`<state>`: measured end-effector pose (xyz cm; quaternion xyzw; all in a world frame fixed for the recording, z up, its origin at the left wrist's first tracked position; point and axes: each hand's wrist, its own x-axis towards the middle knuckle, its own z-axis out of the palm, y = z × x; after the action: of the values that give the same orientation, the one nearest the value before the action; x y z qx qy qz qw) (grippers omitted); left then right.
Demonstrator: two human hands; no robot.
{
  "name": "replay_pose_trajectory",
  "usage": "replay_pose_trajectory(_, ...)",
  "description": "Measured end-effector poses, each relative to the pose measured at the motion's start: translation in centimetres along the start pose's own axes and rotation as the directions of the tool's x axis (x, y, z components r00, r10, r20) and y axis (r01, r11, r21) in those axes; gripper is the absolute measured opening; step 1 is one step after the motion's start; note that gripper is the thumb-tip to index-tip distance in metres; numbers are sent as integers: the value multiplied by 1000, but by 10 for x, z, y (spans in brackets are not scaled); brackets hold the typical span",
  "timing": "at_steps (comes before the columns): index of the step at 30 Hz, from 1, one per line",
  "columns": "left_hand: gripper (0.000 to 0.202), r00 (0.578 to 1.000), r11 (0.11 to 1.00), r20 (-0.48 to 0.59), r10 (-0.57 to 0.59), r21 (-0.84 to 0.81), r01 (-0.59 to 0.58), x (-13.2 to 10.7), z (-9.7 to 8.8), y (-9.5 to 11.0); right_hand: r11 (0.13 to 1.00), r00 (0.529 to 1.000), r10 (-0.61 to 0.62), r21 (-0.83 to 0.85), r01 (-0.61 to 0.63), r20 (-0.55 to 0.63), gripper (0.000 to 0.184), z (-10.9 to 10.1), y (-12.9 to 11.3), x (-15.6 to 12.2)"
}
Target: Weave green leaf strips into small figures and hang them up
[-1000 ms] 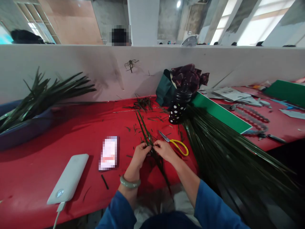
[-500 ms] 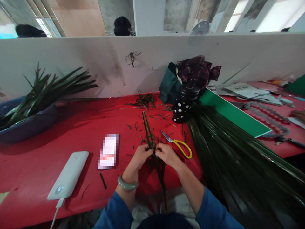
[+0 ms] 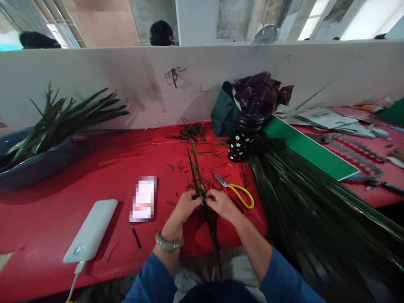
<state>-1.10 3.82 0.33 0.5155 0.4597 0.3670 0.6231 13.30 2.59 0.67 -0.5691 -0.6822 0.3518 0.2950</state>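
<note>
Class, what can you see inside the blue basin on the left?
Long green leaves lie in the blue basin, many tips jutting beyond its rim. They and the near wall cover its bottom, so anything underneath is hidden.

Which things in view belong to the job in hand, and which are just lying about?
Likely part of the work:
leaf strips, pinched by the left hand and right hand
long leaves at right
yellow-handled scissors, lying near the right hand

Probably just lying about:
phone
white power bank
flowered black container
</note>
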Motion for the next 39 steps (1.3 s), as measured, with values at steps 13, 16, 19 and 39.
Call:
replay_pose_trajectory(13, 17, 998, 993, -51, 44, -106, -50, 2, 1, -1, 998, 999, 4, 69, -1, -45, 13, 2, -13, -6)
replay_pose_trajectory(16, 18, 998, 991, -59, 28, -129, -36, 2, 1, -2, 997, 998, 8, 71, -4, -67, 12, 7, -9, -5)
replay_pose_trajectory(19, 20, 999, 986, -45, -12, -168, 4, 2, 0, -3, 990, 994, 45, 135, -31, -102, 10, 14, -6, -6)
replay_pose_trajectory(39, 17, 991, 950, -137, 4, -309, -46, 1, 0, -4, 964, 987, 144, 235, -125, -67, 18, 25, -13, -15)
